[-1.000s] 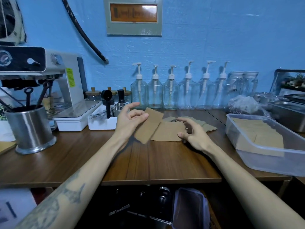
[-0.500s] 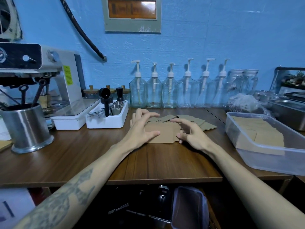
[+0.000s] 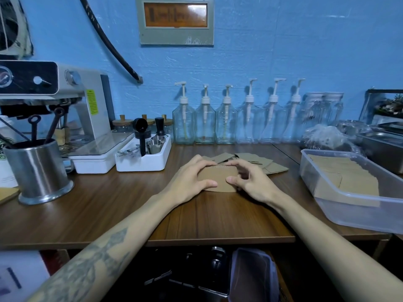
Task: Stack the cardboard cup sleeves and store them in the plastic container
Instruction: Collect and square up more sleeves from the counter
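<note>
1. Cardboard cup sleeves lie in a small flat pile at the middle of the wooden bench, framed by a person's two bare hands.
2. At the pile's left edge, the left hand grips it, fingers curled over the far edge and thumb along the near one.
3. Opposite it, the right hand pinches the right end of the same pile, its fingertips meeting those of the left along the top edge.
4. More loose sleeves fan out flat on the bench just behind the hands, not yet gathered.
5. Well to the right stands the clear plastic container, open and already holding a layer of flat sleeves.
6. By the look of it, the step in hand is squaring the pile so its edges line up.
7. Next, judging from the layout, either another loose sleeve goes on top or the squared pile is carried right and lowered flat into the container; that calls for a firm pinch so the thin pieces do not slide apart.
8. Writing is scarce: a yellow-green label on the espresso machine and an orange panel on the blue wall carry print too blurred to read.
9. Part of a green round logo shows at the far left edge, but it is cut off and no brand can be made out.
</note>
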### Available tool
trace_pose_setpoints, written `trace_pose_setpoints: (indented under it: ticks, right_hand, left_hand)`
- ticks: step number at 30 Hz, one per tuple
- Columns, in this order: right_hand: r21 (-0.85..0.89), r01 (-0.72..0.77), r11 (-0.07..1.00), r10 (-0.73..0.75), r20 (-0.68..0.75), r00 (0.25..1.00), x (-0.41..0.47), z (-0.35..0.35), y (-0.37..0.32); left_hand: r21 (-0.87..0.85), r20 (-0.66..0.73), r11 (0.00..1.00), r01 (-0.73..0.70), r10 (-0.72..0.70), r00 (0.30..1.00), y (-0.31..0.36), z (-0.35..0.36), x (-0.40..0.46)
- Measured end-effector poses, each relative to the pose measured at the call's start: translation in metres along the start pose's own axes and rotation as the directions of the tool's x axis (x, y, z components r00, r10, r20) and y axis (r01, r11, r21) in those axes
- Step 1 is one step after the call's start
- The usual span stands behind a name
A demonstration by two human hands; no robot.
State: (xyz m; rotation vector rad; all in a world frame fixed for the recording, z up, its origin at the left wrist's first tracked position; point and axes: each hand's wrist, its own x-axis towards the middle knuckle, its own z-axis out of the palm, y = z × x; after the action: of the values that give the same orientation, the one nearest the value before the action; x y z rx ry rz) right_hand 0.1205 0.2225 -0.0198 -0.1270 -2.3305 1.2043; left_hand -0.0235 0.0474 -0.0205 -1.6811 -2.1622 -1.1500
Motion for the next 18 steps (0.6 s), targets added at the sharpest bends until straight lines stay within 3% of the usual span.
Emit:
trace_pose_setpoints:
  ticks: [5, 10, 12, 15, 18]
  right_hand:
    - [0.001, -0.023, 1.000, 0.023, -0.011, 1.000, 0.001, -0.003, 0.004]
    - [0.012, -0.056, 0.998, 0.056, -0.055, 0.997, -0.002, -0.017, 0.014]
    - [0.010, -0.058, 0.998, 0.058, -0.058, 0.997, -0.003, -0.018, 0.016]
    - [0.011, -0.049, 0.999, 0.049, -0.056, 0.997, -0.002, -0.017, 0.016]
    - [0.016, -0.039, 0.999, 0.040, -0.051, 0.998, -0.003, -0.017, 0.016]
  left_hand:
    - [-0.076, -0.029, 0.997, 0.031, -0.033, 0.999, -0.002, -0.003, 0.000]
    - [-0.165, -0.183, 0.956, 0.243, -0.272, 0.945, -0.014, -0.021, 0.008]
    - [-0.049, -0.230, 0.937, 0.347, -0.349, 0.908, -0.028, -0.029, 0.016]
    - [0.229, -0.136, 0.827, 0.514, -0.495, 0.858, -0.043, -0.030, 0.028]
    - [0.322, -0.067, 0.740, 0.591, -0.605, 0.794, -0.041, -0.020, 0.037]
